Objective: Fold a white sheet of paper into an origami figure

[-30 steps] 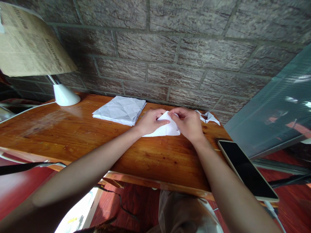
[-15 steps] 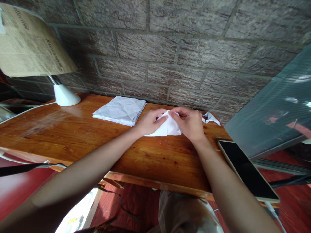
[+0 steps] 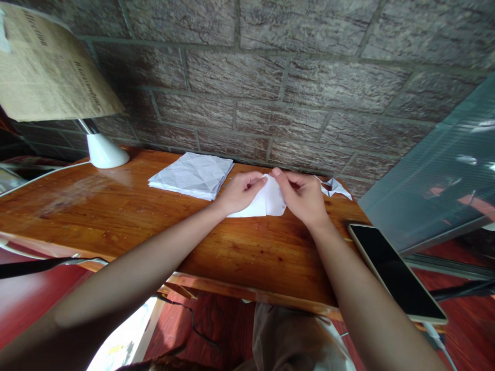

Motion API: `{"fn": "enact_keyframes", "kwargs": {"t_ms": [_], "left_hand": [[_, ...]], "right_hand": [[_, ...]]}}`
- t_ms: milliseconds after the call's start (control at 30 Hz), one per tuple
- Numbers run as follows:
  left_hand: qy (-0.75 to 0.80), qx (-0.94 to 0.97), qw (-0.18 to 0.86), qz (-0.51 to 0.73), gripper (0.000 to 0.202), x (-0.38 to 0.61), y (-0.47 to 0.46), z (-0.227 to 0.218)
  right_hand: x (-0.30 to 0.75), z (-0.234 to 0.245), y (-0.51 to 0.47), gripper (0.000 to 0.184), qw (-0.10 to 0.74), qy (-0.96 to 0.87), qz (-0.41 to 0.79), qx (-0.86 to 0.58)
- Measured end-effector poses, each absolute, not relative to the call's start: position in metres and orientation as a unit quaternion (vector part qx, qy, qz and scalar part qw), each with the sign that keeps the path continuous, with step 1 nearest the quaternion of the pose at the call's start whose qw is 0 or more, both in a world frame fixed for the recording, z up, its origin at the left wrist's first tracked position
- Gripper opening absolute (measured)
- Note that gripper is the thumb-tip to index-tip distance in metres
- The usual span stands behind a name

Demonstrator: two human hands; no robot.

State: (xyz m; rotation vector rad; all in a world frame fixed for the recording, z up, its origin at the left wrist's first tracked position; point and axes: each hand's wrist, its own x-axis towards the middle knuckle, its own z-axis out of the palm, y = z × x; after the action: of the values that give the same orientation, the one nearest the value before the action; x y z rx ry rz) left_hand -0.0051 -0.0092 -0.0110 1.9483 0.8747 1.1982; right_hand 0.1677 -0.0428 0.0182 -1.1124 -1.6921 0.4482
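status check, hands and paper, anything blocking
Left hand gripping folded paper. Right hand at its upper edge. Paper stack off left, nothing visibly blocking.

A brown wooden table (image 3: 247, 252) is stretching across mid-frame. Toward its left, a lamp's white base (image 3: 106, 152) is standing; left of centre, a stack of creased white sheets (image 3: 191, 175) is lying. At centre, a folded white paper (image 3: 255, 207) is showing, its contact with the wood unclear. Right of centre, a small folded paper piece (image 3: 337, 188) is lying; at lower right, a dark-screened device (image 3: 390, 268) is resting.

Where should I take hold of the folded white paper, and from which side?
Probably with a pinch on the bottom edge of the folded white paper, coming from the near side: that edge is broad and mostly uncovered, while the left hand and the right hand crowd the narrower top.
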Motion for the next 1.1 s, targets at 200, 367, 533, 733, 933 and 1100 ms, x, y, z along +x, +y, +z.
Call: {"fn": "enact_keyframes", "kwargs": {"t_ms": [200, 367, 533, 733, 933, 1100], "left_hand": [[0.35, 0.732, 0.34, 0.474, 0.038, -0.006, -0.0088, -0.0105], [0.331, 0.74, 0.337, 0.479, 0.038, -0.0064, -0.0082, -0.0112], [0.34, 0.74, 0.333, 0.475, 0.036, -0.006, -0.0076, -0.0117], [0.333, 0.742, 0.328, 0.48, 0.035, -0.0054, -0.0074, -0.0115], [0.338, 0.739, 0.342, 0.471, 0.038, -0.0051, -0.0085, -0.0102], [0.337, 0.739, 0.345, 0.469, 0.038, -0.0052, -0.0108, -0.0075]], "right_hand": [[0.174, 0.0196, -0.0334, 0.039, 0.531, -0.624, 0.372, -0.436], [0.1778, 0.0177, -0.0321, 0.029, 0.525, -0.603, 0.433, -0.415], [0.1776, 0.0166, -0.0323, 0.028, 0.526, -0.601, 0.441, -0.409], [0.1758, 0.0151, -0.0325, 0.027, 0.534, -0.613, 0.426, -0.397], [0.1761, 0.0142, -0.0323, 0.025, 0.528, -0.637, 0.393, -0.4], [0.1763, 0.0146, -0.032, 0.022, 0.53, -0.643, 0.384, -0.398]]}}
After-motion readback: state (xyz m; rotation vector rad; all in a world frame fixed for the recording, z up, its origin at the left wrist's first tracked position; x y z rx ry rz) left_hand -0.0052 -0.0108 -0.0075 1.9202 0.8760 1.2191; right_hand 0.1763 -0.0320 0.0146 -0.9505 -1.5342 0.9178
